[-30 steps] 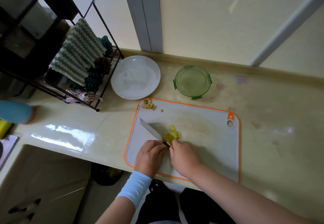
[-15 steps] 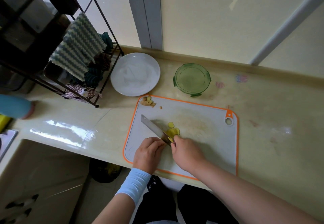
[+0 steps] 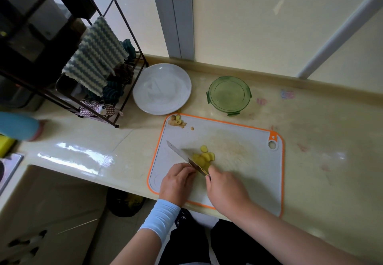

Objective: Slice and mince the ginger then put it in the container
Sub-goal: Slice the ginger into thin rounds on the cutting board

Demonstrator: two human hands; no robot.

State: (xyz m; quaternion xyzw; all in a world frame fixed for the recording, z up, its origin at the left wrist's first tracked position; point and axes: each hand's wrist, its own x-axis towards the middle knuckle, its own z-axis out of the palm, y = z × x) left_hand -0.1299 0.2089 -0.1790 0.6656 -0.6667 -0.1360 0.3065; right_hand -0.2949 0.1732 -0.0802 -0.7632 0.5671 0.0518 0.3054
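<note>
Several ginger slices (image 3: 204,156) lay on the board (image 3: 248,161) just right of the knife (image 3: 183,156), whose blade ran diagonally away to the left. My right hand (image 3: 226,190) gripped the handle; my left hand (image 3: 178,179) curled tight against the blade's other side, its hold hidden. The container (image 3: 229,94) stood beyond the board.

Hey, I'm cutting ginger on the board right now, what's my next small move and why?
Probably cut one more slice. Your right hand grips the knife, its blade right beside your left hand, whose fingers are curled. Only a few round ginger slices lie on the cutting board, none minced yet.
</note>
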